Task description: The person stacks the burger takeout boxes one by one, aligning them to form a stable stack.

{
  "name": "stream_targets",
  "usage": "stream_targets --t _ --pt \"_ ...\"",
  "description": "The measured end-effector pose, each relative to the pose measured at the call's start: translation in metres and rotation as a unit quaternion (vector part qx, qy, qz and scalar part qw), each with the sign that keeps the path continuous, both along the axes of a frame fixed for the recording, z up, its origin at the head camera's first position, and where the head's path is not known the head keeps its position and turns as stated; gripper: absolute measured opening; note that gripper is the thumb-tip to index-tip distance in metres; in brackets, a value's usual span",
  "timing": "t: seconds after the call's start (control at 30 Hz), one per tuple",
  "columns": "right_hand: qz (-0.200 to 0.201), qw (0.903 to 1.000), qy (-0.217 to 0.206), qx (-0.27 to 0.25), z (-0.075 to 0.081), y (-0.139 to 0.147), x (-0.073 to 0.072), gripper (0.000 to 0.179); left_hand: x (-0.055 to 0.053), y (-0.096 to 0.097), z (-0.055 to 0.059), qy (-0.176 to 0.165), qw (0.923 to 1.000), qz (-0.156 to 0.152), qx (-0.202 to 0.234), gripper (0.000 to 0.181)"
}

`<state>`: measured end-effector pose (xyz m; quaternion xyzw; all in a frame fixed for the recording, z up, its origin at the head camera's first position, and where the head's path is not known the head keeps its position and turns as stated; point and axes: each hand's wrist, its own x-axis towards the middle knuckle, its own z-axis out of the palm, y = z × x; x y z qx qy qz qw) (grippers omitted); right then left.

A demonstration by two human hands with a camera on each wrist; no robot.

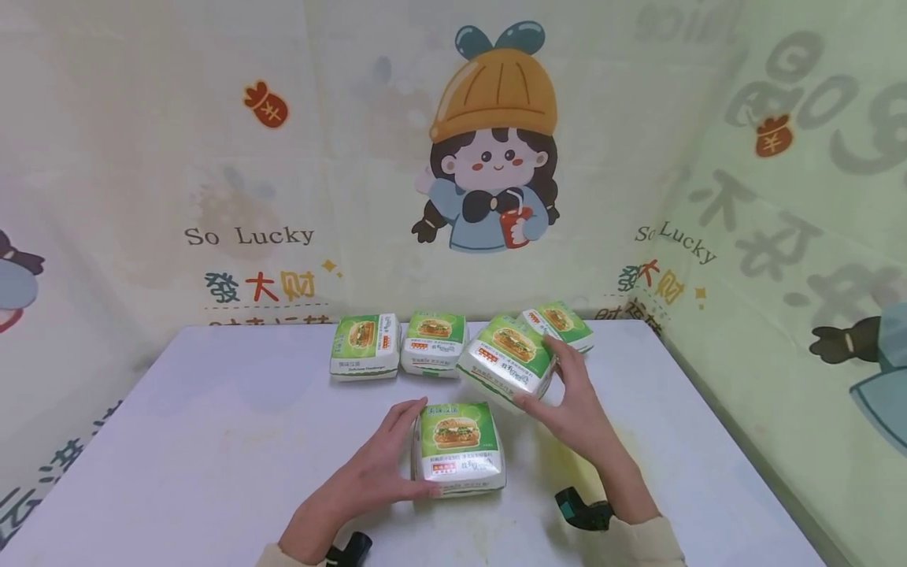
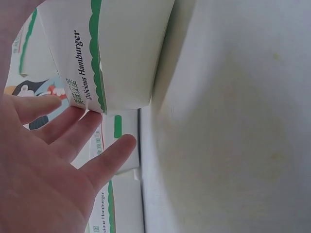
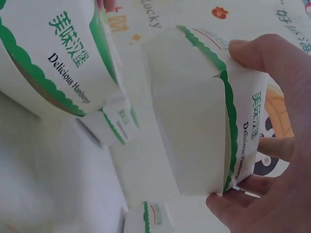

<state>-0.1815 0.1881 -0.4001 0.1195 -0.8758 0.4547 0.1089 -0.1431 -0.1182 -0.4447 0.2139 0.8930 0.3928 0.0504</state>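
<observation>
Near the middle of the table, a green and white hamburger box (image 1: 460, 453) has my left hand (image 1: 375, 465) at its left side, thumb at the front and fingers at the back corner. In the left wrist view, fingertips touch the printed side of that box (image 2: 126, 53). Up and to the right, my right hand (image 1: 577, 409) grips a second hamburger box (image 1: 509, 354), tilted and raised off the table. The right wrist view shows thumb and fingers on opposite edges of this box (image 3: 194, 111); its plain underside faces the camera.
Along the table's back edge stand a left box (image 1: 364, 346), a middle box (image 1: 434, 344) and a right box (image 1: 563, 324), the last partly hidden behind the raised one. A printed cloth backdrop (image 1: 368, 173) rises behind the white table (image 1: 234, 441).
</observation>
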Motion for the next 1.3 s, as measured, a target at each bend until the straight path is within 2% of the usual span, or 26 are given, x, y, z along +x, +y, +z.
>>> stream_targets --t 0.2,0.4,0.53,0.7,0.97,1.3 --pt "0.046 0.9989 0.009 0.006 0.009 -0.004 0.010 0.097 0.000 0.001 0.000 0.000 1.0000 0.000 -0.005 0.118" --pt "0.082 0.9965 0.009 0.013 0.008 -0.010 0.017 0.097 -0.002 0.001 -0.002 -0.003 1.0000 -0.005 0.005 0.119" --pt "0.104 0.9944 0.018 0.006 0.008 -0.010 0.019 0.098 -0.003 0.001 -0.003 -0.007 0.9999 -0.007 0.009 0.119" --pt "0.123 0.9921 0.024 -0.008 0.015 -0.011 0.022 0.098 -0.002 -0.001 -0.001 -0.009 0.9998 -0.003 0.017 0.120" --pt "0.168 0.9854 -0.011 -0.029 0.016 -0.015 0.026 0.095 0.000 -0.003 0.000 -0.037 0.9989 0.014 0.026 0.124" --pt "0.221 0.9743 -0.042 -0.012 0.014 -0.016 0.027 0.092 0.000 -0.005 0.003 -0.047 0.9977 0.017 0.046 0.128"
